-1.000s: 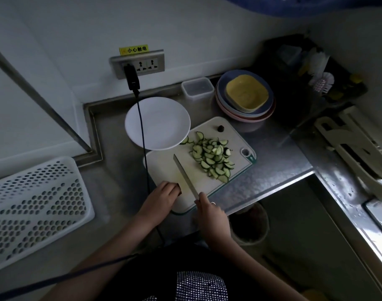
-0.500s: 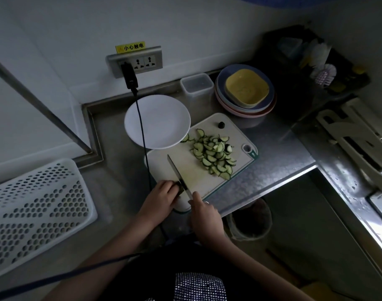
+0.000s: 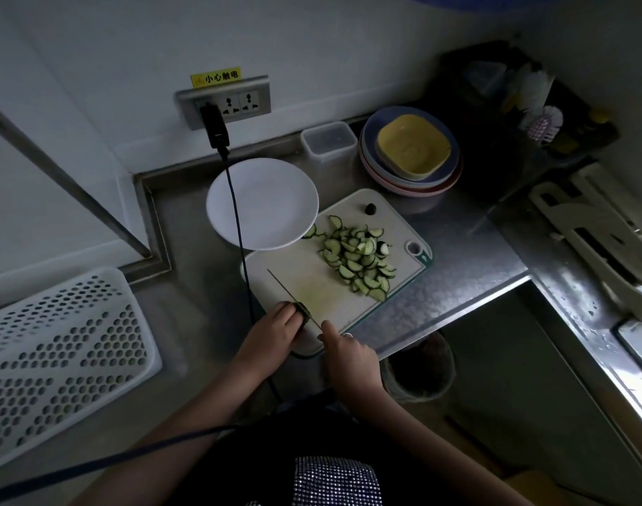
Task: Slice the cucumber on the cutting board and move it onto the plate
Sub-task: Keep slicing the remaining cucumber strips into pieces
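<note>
Lower centre of the frame: the last cucumber stub (image 3: 303, 313) is pinched under the curled fingertips of the left hand (image 3: 275, 332) at the near corner of the cutting board (image 3: 312, 283). The knife (image 3: 292, 296) — gripped by the right hand (image 3: 345, 350) — is laid against the stub's right face, its blade running up-left across the board. The stub's long axis cannot be told. One pile of half-moon slices (image 3: 356, 259) is seen toward the board's upper right; the count is too dense to give. One white plate (image 3: 263, 202), overlapping the board's far-left corner, is shown bare — nearer the left hand. One dark end-piece (image 3: 370, 208) is set apart.
</note>
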`<action>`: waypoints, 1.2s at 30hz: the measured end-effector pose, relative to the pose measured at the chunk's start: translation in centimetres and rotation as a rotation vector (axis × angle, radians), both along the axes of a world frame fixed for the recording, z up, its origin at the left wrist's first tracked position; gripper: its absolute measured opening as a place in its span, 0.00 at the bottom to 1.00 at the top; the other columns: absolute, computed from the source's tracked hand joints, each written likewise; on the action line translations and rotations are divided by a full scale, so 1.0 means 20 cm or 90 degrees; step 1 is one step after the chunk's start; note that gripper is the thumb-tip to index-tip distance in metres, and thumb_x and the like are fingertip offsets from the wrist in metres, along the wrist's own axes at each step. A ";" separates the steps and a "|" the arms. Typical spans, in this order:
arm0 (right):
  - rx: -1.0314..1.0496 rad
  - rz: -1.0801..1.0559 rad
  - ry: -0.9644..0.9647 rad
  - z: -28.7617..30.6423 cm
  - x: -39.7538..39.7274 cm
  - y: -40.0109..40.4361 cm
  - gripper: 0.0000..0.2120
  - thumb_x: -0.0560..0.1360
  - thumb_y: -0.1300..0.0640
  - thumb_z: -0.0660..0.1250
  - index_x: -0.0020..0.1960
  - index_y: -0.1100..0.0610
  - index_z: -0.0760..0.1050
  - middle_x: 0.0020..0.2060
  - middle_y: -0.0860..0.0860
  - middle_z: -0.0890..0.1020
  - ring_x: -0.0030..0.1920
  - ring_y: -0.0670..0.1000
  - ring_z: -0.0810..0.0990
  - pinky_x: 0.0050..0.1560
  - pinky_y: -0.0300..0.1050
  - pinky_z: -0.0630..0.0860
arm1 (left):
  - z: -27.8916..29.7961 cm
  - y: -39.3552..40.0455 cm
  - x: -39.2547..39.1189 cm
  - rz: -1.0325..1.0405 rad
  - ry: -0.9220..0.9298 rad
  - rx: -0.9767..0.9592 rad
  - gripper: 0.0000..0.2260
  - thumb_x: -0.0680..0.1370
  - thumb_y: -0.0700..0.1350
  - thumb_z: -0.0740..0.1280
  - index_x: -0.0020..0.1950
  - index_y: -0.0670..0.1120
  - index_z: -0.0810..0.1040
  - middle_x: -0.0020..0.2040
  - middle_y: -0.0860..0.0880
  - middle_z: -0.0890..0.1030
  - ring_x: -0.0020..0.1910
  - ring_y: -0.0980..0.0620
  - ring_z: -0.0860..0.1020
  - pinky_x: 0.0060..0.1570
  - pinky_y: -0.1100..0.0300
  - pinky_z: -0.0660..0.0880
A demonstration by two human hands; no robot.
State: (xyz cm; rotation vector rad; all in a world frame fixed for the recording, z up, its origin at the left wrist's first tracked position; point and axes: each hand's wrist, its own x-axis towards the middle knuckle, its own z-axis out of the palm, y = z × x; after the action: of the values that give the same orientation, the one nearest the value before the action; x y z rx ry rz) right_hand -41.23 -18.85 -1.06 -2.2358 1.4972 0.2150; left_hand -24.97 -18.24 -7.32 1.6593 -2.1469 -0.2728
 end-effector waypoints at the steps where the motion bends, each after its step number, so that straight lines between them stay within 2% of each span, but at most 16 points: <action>1: -0.005 0.006 0.002 0.00 0.00 0.00 0.09 0.82 0.55 0.55 0.62 0.53 0.62 0.49 0.57 0.79 0.48 0.61 0.81 0.35 0.47 0.65 | 0.01 0.00 0.00 0.001 0.001 -0.005 0.10 0.67 0.38 0.71 0.47 0.38 0.78 0.45 0.42 0.77 0.51 0.47 0.71 0.38 0.55 0.79; 2: -0.007 0.011 0.002 0.00 -0.01 0.00 0.09 0.82 0.54 0.54 0.62 0.54 0.62 0.49 0.57 0.79 0.48 0.61 0.81 0.35 0.47 0.65 | 0.00 0.00 0.00 -0.002 -0.003 -0.012 0.09 0.69 0.39 0.67 0.47 0.39 0.78 0.45 0.42 0.77 0.51 0.47 0.71 0.37 0.56 0.79; 4: -0.005 0.015 0.003 -0.01 0.00 -0.01 0.09 0.82 0.54 0.54 0.61 0.54 0.62 0.49 0.57 0.80 0.48 0.61 0.81 0.35 0.47 0.66 | 0.00 0.00 0.00 -0.010 -0.009 -0.008 0.12 0.69 0.42 0.60 0.47 0.39 0.78 0.45 0.42 0.77 0.51 0.47 0.71 0.37 0.56 0.79; 6: 0.009 0.011 0.004 -0.02 0.00 -0.01 0.08 0.82 0.54 0.54 0.60 0.54 0.62 0.47 0.57 0.80 0.47 0.61 0.81 0.35 0.47 0.67 | 0.00 0.00 0.00 -0.008 -0.017 -0.013 0.13 0.67 0.41 0.61 0.49 0.39 0.78 0.46 0.42 0.78 0.52 0.48 0.71 0.39 0.57 0.78; 9: 0.044 -0.007 0.006 -0.02 0.00 -0.03 0.07 0.80 0.60 0.54 0.58 0.55 0.62 0.47 0.58 0.80 0.47 0.61 0.80 0.36 0.48 0.68 | 0.02 0.00 -0.01 -0.004 -0.021 -0.028 0.15 0.65 0.40 0.65 0.51 0.40 0.76 0.48 0.43 0.80 0.53 0.48 0.71 0.40 0.59 0.77; 14: 0.059 -0.013 0.008 -0.01 0.00 -0.04 0.09 0.79 0.63 0.54 0.58 0.56 0.62 0.48 0.58 0.80 0.47 0.61 0.80 0.37 0.48 0.68 | 0.00 0.00 0.00 -0.010 0.001 -0.026 0.15 0.68 0.43 0.58 0.54 0.43 0.69 0.51 0.43 0.78 0.54 0.48 0.70 0.38 0.57 0.79; 17: 0.069 -0.046 -0.011 -0.01 -0.01 -0.05 0.05 0.80 0.60 0.54 0.56 0.55 0.62 0.47 0.59 0.80 0.47 0.61 0.80 0.38 0.49 0.70 | 0.00 0.02 0.01 -0.024 0.017 -0.040 0.17 0.67 0.41 0.67 0.55 0.42 0.71 0.54 0.46 0.72 0.55 0.48 0.70 0.37 0.56 0.80; 18: 0.068 -0.059 -0.028 0.00 -0.01 -0.05 0.02 0.81 0.58 0.54 0.53 0.54 0.62 0.46 0.59 0.80 0.47 0.62 0.80 0.39 0.49 0.70 | 0.00 0.03 0.01 -0.023 0.017 -0.050 0.16 0.67 0.41 0.67 0.54 0.41 0.73 0.54 0.46 0.73 0.55 0.48 0.71 0.37 0.57 0.80; 20: 0.054 -0.082 -0.066 0.02 -0.02 -0.04 0.06 0.82 0.52 0.54 0.50 0.53 0.60 0.45 0.59 0.80 0.45 0.61 0.79 0.37 0.48 0.68 | 0.00 0.04 0.00 -0.009 0.000 -0.056 0.13 0.72 0.43 0.62 0.52 0.40 0.79 0.51 0.45 0.78 0.54 0.49 0.72 0.39 0.58 0.79; 22: 0.038 -0.089 -0.086 0.04 -0.02 -0.03 0.07 0.82 0.50 0.53 0.50 0.54 0.61 0.43 0.58 0.80 0.44 0.61 0.79 0.36 0.46 0.66 | 0.00 0.03 0.00 0.003 -0.008 -0.049 0.15 0.74 0.44 0.59 0.51 0.39 0.81 0.49 0.44 0.79 0.53 0.49 0.72 0.38 0.58 0.79; 26: 0.039 -0.066 -0.087 0.03 -0.01 -0.01 0.09 0.82 0.49 0.54 0.54 0.55 0.64 0.44 0.58 0.80 0.45 0.61 0.80 0.36 0.46 0.66 | -0.01 0.03 -0.01 0.016 -0.005 -0.033 0.14 0.75 0.45 0.59 0.50 0.39 0.80 0.47 0.43 0.79 0.52 0.49 0.72 0.31 0.56 0.79; 30: 0.039 -0.044 -0.063 0.01 0.00 -0.01 0.09 0.82 0.49 0.53 0.54 0.55 0.64 0.46 0.59 0.81 0.46 0.61 0.80 0.37 0.47 0.67 | 0.00 0.03 0.00 0.016 -0.004 -0.027 0.13 0.75 0.45 0.59 0.50 0.40 0.79 0.46 0.44 0.78 0.52 0.49 0.72 0.28 0.56 0.78; 36: 0.020 -0.038 -0.055 0.03 -0.01 -0.01 0.08 0.83 0.50 0.53 0.55 0.55 0.64 0.45 0.57 0.81 0.46 0.61 0.80 0.37 0.46 0.66 | 0.00 0.04 0.00 0.017 0.002 -0.029 0.14 0.74 0.44 0.59 0.50 0.39 0.80 0.47 0.44 0.78 0.53 0.49 0.72 0.32 0.57 0.79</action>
State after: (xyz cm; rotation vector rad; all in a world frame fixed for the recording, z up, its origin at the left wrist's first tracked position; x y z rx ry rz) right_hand -41.47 -19.01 -0.53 -2.1443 1.5021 0.1202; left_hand -25.03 -17.54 -7.33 1.6592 -2.1110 -0.2175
